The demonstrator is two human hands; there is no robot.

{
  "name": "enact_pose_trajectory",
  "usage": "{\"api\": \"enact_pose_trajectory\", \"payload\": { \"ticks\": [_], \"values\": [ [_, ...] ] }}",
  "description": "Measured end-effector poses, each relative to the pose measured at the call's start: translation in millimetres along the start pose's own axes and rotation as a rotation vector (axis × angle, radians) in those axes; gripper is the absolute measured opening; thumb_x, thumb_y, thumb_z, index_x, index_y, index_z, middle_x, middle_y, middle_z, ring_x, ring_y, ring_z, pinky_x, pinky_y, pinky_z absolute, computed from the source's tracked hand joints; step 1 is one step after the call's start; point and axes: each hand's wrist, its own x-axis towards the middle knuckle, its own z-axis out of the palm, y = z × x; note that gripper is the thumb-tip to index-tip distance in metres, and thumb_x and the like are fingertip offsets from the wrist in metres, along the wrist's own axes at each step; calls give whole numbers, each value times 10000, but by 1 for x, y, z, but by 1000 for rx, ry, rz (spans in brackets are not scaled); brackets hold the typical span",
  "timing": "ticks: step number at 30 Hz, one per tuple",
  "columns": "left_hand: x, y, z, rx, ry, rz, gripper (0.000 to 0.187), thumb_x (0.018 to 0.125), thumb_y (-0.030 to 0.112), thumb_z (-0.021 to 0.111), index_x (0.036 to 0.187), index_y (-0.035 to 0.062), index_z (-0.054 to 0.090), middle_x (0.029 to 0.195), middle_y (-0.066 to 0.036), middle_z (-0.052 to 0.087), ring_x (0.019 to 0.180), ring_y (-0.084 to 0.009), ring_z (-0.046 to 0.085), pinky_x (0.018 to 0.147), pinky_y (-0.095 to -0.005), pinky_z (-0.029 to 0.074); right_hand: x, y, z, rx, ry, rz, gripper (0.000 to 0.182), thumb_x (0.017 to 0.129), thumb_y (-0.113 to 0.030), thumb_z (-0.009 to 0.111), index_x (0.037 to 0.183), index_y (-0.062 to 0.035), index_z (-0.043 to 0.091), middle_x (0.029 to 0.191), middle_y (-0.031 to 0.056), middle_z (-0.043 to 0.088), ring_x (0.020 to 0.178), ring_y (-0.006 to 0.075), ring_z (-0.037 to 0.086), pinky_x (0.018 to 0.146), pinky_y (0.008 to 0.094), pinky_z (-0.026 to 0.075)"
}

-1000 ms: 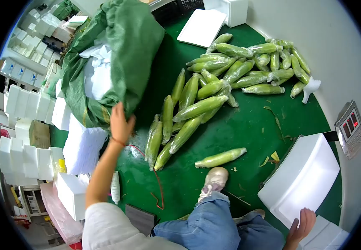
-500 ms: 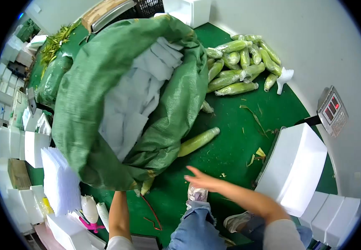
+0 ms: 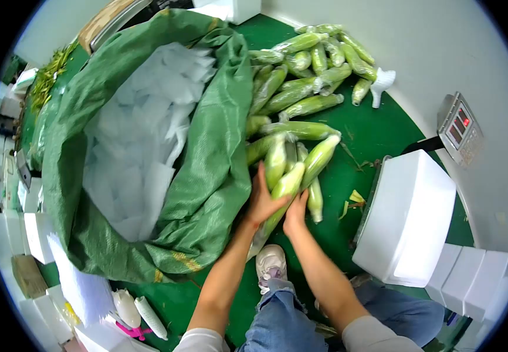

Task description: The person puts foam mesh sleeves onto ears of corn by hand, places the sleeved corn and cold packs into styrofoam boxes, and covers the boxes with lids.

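Note:
Just right of the large green woven sack [image 3: 219, 146], my two hands are closed around plastic-wrapped ears of corn in green husk. My left hand [image 3: 263, 202] grips the near ear of corn [image 3: 286, 186] from its left side. On the other side, my right hand [image 3: 296, 212] is wrapped under an ear of corn [image 3: 319, 159] that points up and right. Their palms and some fingertips are hidden by the corn. Another wrapped ear [image 3: 314, 199] lies beside my right hand. The open sack is filled with pale sheets [image 3: 142, 129].
More wrapped corn [image 3: 318, 82] is piled by the wall, beside a white nozzle-like piece [image 3: 382, 87]. To the right stand a white foam box [image 3: 409, 220] and a scale display [image 3: 460, 126]. White stacked sheets [image 3: 81, 287] and a pink-handled item [image 3: 134, 331] are at the lower left.
The sack has shifted left, uncovering more corn beside it. My left hand has left the sack's lower edge, my right has come in from the right, and both now hold corn.

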Motion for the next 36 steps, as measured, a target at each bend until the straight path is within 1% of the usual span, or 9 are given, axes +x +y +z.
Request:
{"api": "enact_pose_trajectory", "payload": {
  "ticks": [5,8,9,12,16,21,25,29,36],
  "values": [
    [104,6,65,93,15,-150,878,857,459,562,1476,70,75,1300,-352,414,1159,-502,440,984,-493,366,82,-100,-12,-213,3,-28,678,981,-264,426,1498,-189,-6,1496,151,231,1269,337,379,954,447,408],
    [97,42,53,344,-59,-165,775,864,286,577,1432,-16,144,1167,-365,504,1041,-483,531,892,-461,454,151,-102,-37,-547,-70,-190,693,957,-191,449,1500,-180,18,1476,183,293,1233,335,444,962,425,406],
    [79,29,48,437,27,241,669,839,246,605,1392,16,307,1175,-297,537,1032,-436,558,875,-444,476,158,-96,-39,-517,-85,-223,693,952,-171,451,1501,-179,27,1450,180,330,1194,323,472,936,414,420],
    [16,113,-34,387,-7,491,286,791,150,649,1071,92,654,1050,-150,640,1015,-304,610,896,-390,481,115,-131,-26,-457,-101,-76,691,945,-120,460,1503,-173,57,1297,140,465,995,238,541,815,347,465],
    [16,109,-164,894,662,442,301,706,63,662,1004,64,621,1001,-115,619,945,-335,578,872,-441,442,59,-101,-48,-494,-84,-366,544,943,-94,499,1444,-107,288,1068,69,548,808,119,504,733,260,460],
    [74,41,-227,1230,206,-251,435,786,146,641,1216,120,581,975,-98,628,826,-272,604,736,-411,464,-74,-57,-73,-284,-249,-430,247,954,-131,521,1167,-12,561,893,41,608,768,93,544,701,242,465],
    [47,158,-202,1017,542,471,566,800,21,567,1332,202,498,971,-111,626,799,-291,614,699,-368,499,-110,-47,-123,-417,-264,-261,217,964,-145,497,1095,-12,608,831,53,636,706,96,576,652,227,478],
    [45,193,-201,1054,469,378,589,779,-42,515,1284,259,544,1061,-112,551,908,-292,585,784,-392,488,-75,-68,-166,-605,-158,-183,261,968,-212,500,1104,-11,598,839,53,640,693,93,570,638,222,468],
    [32,56,-251,1154,426,-3,569,812,-37,464,1271,287,552,1372,-239,369,1077,-418,542,839,-427,487,-84,-116,-210,-972,-390,-347,320,946,-274,531,1157,-37,569,872,101,633,759,164,595,668,304,461]
  ]
}}
